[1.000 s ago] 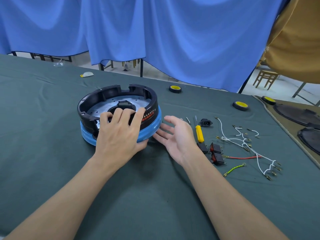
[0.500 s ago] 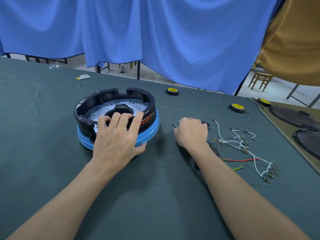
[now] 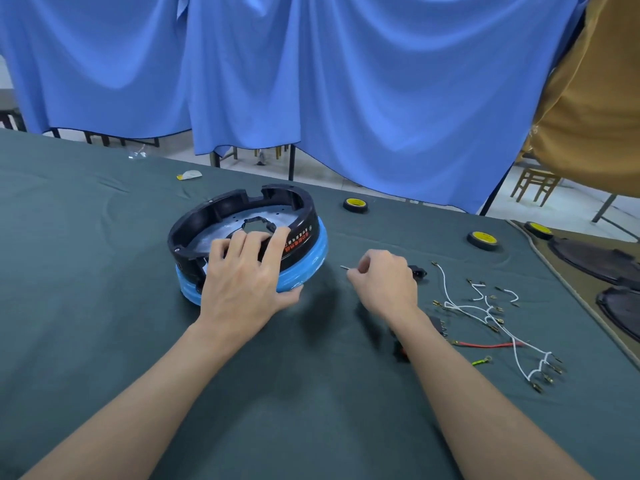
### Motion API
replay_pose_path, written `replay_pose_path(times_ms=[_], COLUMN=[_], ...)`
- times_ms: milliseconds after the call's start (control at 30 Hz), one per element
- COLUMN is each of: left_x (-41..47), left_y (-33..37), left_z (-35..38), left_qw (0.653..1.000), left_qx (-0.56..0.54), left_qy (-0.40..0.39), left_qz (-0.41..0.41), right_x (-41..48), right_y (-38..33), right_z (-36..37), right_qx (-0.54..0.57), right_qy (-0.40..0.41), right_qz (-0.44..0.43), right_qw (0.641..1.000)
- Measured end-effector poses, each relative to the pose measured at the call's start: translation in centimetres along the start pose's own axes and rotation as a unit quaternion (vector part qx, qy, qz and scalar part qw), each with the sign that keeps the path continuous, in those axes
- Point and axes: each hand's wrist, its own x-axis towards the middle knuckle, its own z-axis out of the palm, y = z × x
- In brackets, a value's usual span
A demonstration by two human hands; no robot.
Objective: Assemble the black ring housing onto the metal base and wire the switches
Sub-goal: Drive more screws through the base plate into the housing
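The black ring housing (image 3: 242,202) sits on the metal base (image 3: 221,233), whose side is wrapped in blue film (image 3: 311,258). My left hand (image 3: 242,282) rests on the housing's near rim, fingers laid straight over it and thumb against the blue band. My right hand (image 3: 384,285) is curled just right of the base and grips a screwdriver; only its thin metal shaft (image 3: 344,268) pokes out to the left. White wires with terminals (image 3: 485,313), a red wire (image 3: 485,345) and a green wire (image 3: 482,360) lie to the right. Black switches (image 3: 438,323) are partly hidden by my right forearm.
A small black socket (image 3: 419,271) lies beyond my right hand. Tape rolls (image 3: 355,205) (image 3: 482,240) (image 3: 537,229) stand along the far side of the green cloth. Dark round plates (image 3: 595,258) lie on a brown mat at the right. Blue curtains hang behind the table.
My right hand went from lying open beside the base to closing over the yellow screwdriver and lifting it. My left hand stayed on the housing rim.
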Motion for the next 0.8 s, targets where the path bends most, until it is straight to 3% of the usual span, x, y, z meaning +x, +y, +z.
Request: replay_pose_path(times_ms=[200,333,433,567,667,800], left_x=[2.6,5.0,6.3,7.1,6.8,5.9], left_y=[0.4,0.0,-1.0,-2.9,-3.7,-4.1], left_z=[-3.5,-6.5,-8.4,-9.7,-9.9,-9.2], left_qw=[0.985,0.929,0.851,0.670,0.557,0.475], left_qx=[-0.103,-0.255,-0.373,-0.555,-0.603,-0.606], left_qy=[0.008,-0.008,0.013,0.024,-0.010,-0.066], left_qz=[-0.137,-0.266,-0.370,-0.493,-0.571,-0.635], right_x=[-0.8,-1.3,-1.7,-2.1,-2.3,-2.6], right_y=[-0.8,-1.9,-2.9,-3.9,-4.7,-5.7], right_z=[-2.8,-5.3,-7.3,-9.5,-10.4,-10.8], right_qx=[0.101,0.155,0.204,0.263,0.280,0.284], right_qy=[0.010,0.044,0.080,0.093,0.087,0.073], right_qz=[-0.035,-0.062,-0.094,-0.126,-0.142,-0.161], right_qw=[0.994,0.985,0.971,0.952,0.945,0.942])
